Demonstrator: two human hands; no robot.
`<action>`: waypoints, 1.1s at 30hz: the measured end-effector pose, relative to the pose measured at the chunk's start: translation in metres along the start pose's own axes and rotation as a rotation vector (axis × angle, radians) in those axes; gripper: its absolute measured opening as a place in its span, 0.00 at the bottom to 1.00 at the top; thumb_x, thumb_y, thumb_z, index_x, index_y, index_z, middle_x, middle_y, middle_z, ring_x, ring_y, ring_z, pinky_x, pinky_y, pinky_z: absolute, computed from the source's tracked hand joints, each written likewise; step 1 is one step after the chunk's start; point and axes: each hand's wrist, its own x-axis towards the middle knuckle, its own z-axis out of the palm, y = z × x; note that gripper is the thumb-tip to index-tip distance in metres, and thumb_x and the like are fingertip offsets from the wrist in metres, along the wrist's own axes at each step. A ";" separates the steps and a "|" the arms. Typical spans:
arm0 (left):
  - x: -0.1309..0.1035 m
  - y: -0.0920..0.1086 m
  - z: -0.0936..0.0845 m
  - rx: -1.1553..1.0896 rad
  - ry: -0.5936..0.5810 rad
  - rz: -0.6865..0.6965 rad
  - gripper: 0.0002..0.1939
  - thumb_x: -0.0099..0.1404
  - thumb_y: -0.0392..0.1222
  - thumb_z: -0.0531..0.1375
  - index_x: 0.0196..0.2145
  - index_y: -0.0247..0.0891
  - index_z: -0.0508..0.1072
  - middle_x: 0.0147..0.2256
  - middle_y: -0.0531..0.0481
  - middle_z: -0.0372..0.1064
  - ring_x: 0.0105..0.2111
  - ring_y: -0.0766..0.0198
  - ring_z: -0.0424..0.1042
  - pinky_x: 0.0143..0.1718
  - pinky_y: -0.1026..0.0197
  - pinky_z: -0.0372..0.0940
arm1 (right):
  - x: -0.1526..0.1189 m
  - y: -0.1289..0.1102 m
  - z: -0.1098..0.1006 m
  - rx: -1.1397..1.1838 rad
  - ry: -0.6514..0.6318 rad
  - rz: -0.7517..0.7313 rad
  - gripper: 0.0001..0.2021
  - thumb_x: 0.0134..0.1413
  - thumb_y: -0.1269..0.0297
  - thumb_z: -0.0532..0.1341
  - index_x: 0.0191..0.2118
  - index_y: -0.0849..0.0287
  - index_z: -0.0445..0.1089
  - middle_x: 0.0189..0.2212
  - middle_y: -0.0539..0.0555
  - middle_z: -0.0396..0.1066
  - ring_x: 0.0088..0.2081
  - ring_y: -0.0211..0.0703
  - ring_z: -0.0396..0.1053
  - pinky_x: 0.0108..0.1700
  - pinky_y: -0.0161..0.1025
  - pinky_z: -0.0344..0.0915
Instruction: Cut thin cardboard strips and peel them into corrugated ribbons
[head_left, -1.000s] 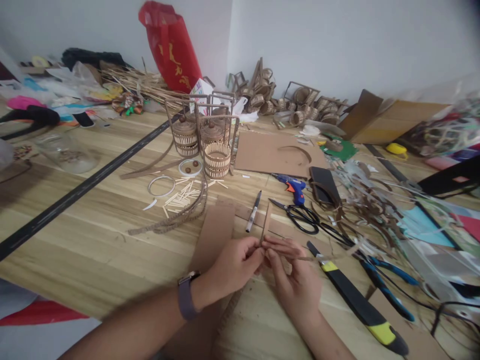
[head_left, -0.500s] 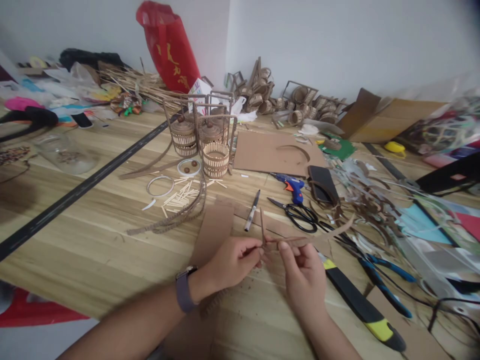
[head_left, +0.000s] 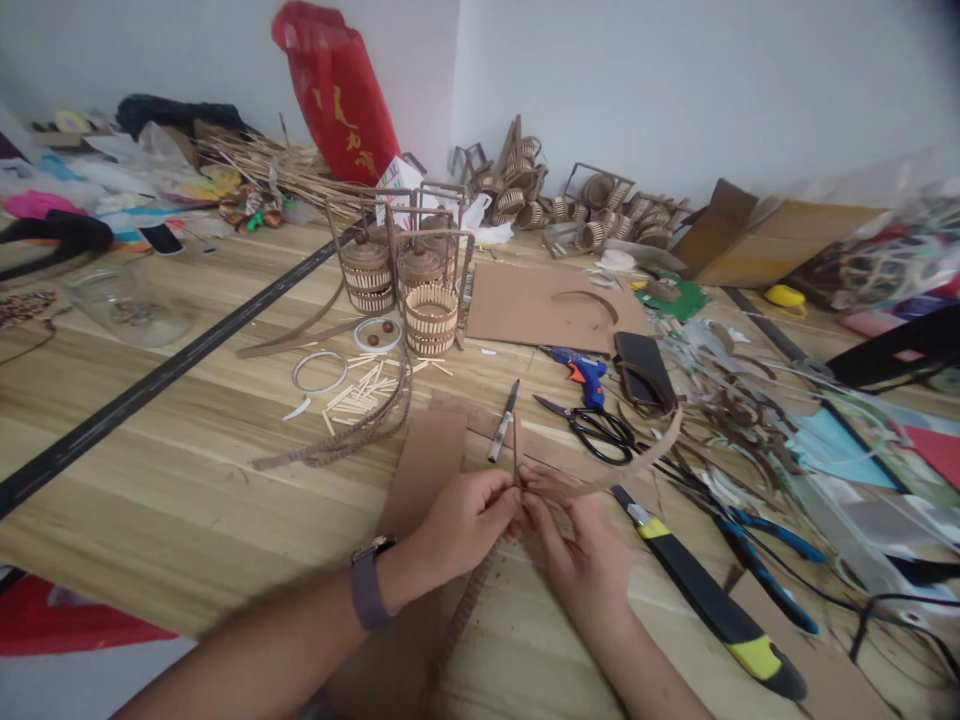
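My left hand, with a watch on its wrist, pinches a thin brown strip that stands upright above the fingertips. Close beside it, my right hand is closed on a long brown strip, whose free end curves up to the right. The fingertips of both hands nearly meet, and they hide where the strips come together. A marker lies just beyond my hands. To the right are black scissors and a black and yellow utility knife.
Small slatted baskets with tall handles stand beyond small sticks. A blue glue gun, a phone and pliers lie right. A cardboard sheet lies at the back. Strip scraps clutter the right side.
My right hand has moved left, close to my left hand. The long strip's free end has swung inward and curves more. The utility knife's blade now shows.
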 end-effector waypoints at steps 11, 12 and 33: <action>-0.001 -0.001 0.001 0.018 -0.021 -0.010 0.14 0.66 0.45 0.52 0.28 0.35 0.68 0.26 0.49 0.70 0.27 0.63 0.69 0.27 0.65 0.59 | 0.000 -0.007 -0.002 0.116 0.067 0.252 0.06 0.63 0.61 0.59 0.39 0.54 0.72 0.35 0.55 0.79 0.37 0.45 0.78 0.35 0.40 0.74; 0.000 -0.001 0.001 -0.001 -0.016 -0.008 0.14 0.66 0.47 0.53 0.29 0.35 0.69 0.27 0.48 0.71 0.28 0.63 0.69 0.28 0.64 0.59 | 0.000 -0.006 -0.002 0.101 0.066 0.217 0.05 0.63 0.62 0.59 0.39 0.53 0.72 0.35 0.55 0.79 0.37 0.45 0.78 0.36 0.40 0.74; 0.001 -0.002 0.000 -0.004 0.040 -0.068 0.09 0.60 0.39 0.54 0.25 0.36 0.69 0.22 0.53 0.66 0.22 0.68 0.61 0.23 0.66 0.52 | -0.002 -0.010 -0.002 0.049 0.046 0.150 0.05 0.63 0.65 0.59 0.37 0.52 0.72 0.33 0.52 0.78 0.36 0.44 0.77 0.36 0.40 0.72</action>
